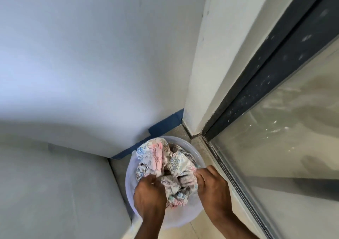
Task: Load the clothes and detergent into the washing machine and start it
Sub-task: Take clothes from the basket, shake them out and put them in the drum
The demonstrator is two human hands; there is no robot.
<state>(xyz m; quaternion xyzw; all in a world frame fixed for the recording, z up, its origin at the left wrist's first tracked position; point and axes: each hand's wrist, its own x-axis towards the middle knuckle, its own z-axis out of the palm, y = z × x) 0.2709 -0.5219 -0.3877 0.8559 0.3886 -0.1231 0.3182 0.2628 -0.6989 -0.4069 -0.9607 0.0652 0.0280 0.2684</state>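
On the floor in the corner, beside the glass door (286,147), sits a pale round tub (192,147) heaped with floral clothes (161,158) — both hands are in it. The left hand (149,193) and right hand (211,187) each grip bunched fabric, fingers curled into the pile.

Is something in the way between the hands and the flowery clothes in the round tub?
No, nothing visible is in the way. Both the left hand and the right hand are already down in the round translucent plastic tub, with their fingers curled into the crumpled floral-print clothes.
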